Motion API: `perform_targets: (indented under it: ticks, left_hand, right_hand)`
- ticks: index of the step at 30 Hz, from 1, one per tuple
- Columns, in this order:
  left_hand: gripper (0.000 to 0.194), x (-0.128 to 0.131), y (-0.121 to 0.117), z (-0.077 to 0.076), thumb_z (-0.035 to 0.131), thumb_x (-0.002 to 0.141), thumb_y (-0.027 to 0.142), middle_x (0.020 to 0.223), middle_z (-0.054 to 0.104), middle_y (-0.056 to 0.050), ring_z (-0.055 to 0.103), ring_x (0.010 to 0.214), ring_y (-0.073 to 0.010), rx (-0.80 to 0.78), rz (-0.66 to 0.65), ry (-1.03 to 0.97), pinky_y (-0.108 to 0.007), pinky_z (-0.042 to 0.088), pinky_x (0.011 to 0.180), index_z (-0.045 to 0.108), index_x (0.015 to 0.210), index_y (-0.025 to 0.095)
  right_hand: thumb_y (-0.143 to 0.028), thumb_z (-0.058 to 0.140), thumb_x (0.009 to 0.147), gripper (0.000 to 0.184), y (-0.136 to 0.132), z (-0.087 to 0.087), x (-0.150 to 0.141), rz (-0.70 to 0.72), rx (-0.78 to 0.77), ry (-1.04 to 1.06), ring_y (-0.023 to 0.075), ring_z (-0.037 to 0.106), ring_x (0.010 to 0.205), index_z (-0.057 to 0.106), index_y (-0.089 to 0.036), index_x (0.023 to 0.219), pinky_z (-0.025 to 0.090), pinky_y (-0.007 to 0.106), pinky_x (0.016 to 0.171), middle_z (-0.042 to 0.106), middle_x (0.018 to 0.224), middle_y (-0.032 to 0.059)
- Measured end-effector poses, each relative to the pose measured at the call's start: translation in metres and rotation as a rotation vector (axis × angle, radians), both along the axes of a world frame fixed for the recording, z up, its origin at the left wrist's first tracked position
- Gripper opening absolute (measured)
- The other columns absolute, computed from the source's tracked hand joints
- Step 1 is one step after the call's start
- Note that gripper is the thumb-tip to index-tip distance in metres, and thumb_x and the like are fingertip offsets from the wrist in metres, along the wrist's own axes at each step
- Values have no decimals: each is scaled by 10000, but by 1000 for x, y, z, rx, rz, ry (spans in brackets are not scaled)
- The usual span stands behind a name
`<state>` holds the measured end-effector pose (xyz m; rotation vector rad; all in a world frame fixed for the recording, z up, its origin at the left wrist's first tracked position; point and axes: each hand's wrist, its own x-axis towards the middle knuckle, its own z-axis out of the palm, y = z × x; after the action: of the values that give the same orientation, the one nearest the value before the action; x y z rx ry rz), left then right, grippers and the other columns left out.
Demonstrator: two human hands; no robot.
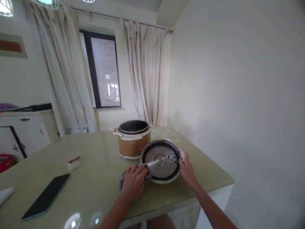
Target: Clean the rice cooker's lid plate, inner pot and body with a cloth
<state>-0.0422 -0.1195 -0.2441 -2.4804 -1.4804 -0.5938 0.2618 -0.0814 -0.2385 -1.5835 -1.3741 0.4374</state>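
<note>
A round pressure cooker lid (149, 156) is tilted up on the table, its metal underside and dark seal ring facing me. My right hand (187, 167) grips the lid at its right edge, fingers closed round a pale part of the rim. My left hand (134, 181) is closed on a bunched grey patterned cloth (123, 179), which meets the lid's lower left edge. Just behind the lid stands the cooker body (130, 146), tan with white trim. It has no lid on, and its dark inner pot (134, 126) shows.
On the left of the pale green table (95, 184) lies a dark tablet (47, 195). Near it is a small white packet (74, 163). A white wall (238, 95) runs along the right side. A white cabinet (30, 130) stands at the back left.
</note>
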Motion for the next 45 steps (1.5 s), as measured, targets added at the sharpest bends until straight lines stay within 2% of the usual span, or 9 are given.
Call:
perform_targets:
  ticks: [5,11,15,24,30,35,38,41,45]
  left_hand:
    - [560,-19,6,-5,672,714,58,1388,674,-37,566,1172,-333,62,17,-13,-461,421,944,694,1213,312]
    - [439,-22,12,-1,679,772,136,1375,685,-45,595,1133,-319,33,11,-71,-451,465,930,719,1180,292]
    - [468,-24,10,5,699,719,129,1353,702,-43,627,1124,-308,-19,-24,-216,-453,499,963,733,1155,295]
    - [351,15,-16,66,781,727,330,969,785,-80,737,903,-264,-186,-40,-1256,-393,601,858,747,1042,179]
    - [583,85,10,96,850,691,421,1111,778,-105,744,1022,-276,-380,-125,-1759,-392,599,895,686,1185,158]
    - [498,103,37,75,646,918,539,1277,733,-117,671,1218,-275,-387,-208,-1414,-432,507,1086,664,1279,197]
    - [467,75,47,52,431,1024,526,1284,725,-126,592,1322,-297,-194,-151,-1021,-520,359,1217,701,1221,199]
    - [510,49,58,19,511,975,489,1444,621,-192,467,1460,-333,-2,128,-999,-560,270,1263,629,1330,143]
    - [539,49,68,-24,459,1001,473,1441,637,-179,561,1403,-295,-363,199,-1309,-492,436,1178,541,1432,159]
  right_hand:
    - [-466,337,947,688,7,-41,-20,-47,-2,45,310,739,978,336,-129,1546,550,415,857,727,1118,145]
    - [-449,377,939,617,9,-41,-24,-93,-14,40,328,733,878,436,-152,1477,550,433,789,731,1007,130]
    - [-450,455,906,541,13,-49,-19,-91,169,84,319,683,1090,554,-180,1364,521,468,982,704,1194,142]
    - [-492,548,899,690,24,-69,-14,-143,326,1,344,513,1380,492,-146,1494,377,539,1189,592,1452,194]
    - [-549,413,1024,687,-3,-42,-26,-95,560,-111,366,326,1538,375,-158,1586,276,637,1222,380,1645,217]
    - [-610,558,946,793,-10,11,-47,419,500,-178,333,419,1490,369,-209,1603,354,512,1218,433,1617,162]
    - [-469,669,888,596,3,23,-49,319,308,-218,309,509,1390,577,-244,1433,371,475,1202,566,1466,126]
    - [-410,733,840,475,11,22,-51,223,149,-404,315,550,1303,681,-264,1289,402,467,1151,577,1414,119]
    - [-523,778,821,473,17,31,-66,203,47,-708,378,487,1346,717,-266,1213,353,548,1149,610,1373,135]
